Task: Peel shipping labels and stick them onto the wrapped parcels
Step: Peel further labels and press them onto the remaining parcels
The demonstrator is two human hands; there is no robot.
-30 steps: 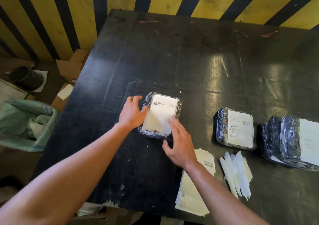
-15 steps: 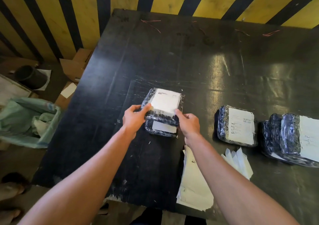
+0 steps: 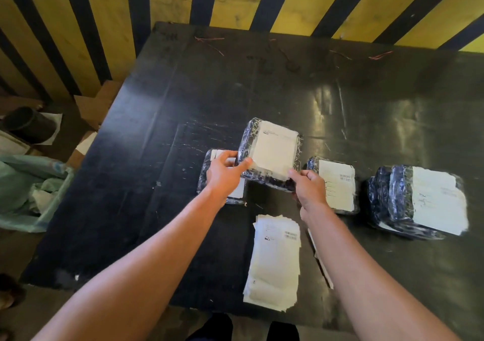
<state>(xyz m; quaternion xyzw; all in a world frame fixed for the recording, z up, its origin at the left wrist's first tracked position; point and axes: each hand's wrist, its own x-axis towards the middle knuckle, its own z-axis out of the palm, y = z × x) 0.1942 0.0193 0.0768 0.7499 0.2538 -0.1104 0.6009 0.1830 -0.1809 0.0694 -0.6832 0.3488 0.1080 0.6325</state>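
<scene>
A dark wrapped parcel (image 3: 272, 152) with a white label on top is held tilted above the black table (image 3: 162, 136). My left hand (image 3: 225, 174) grips its near left corner and my right hand (image 3: 309, 188) its near right corner. Another wrapped parcel (image 3: 209, 162) lies flat on the table under my left hand, mostly hidden. To the right lies a labelled parcel (image 3: 337, 183), and farther right a stack of labelled parcels (image 3: 424, 202). A pile of white shipping labels (image 3: 275, 259) sits near the front edge.
Peeled backing strips (image 3: 320, 262) lie beside the label pile, partly hidden by my right arm. A green bin bag (image 3: 28, 191) stands on the floor at the left, with cardboard (image 3: 91, 107) and a black roll (image 3: 26, 124) behind it. A yellow and black striped wall backs the table.
Both hands lifted the labelled parcel off the table and carried it to the right. A second parcel that lay beneath it now shows at the left.
</scene>
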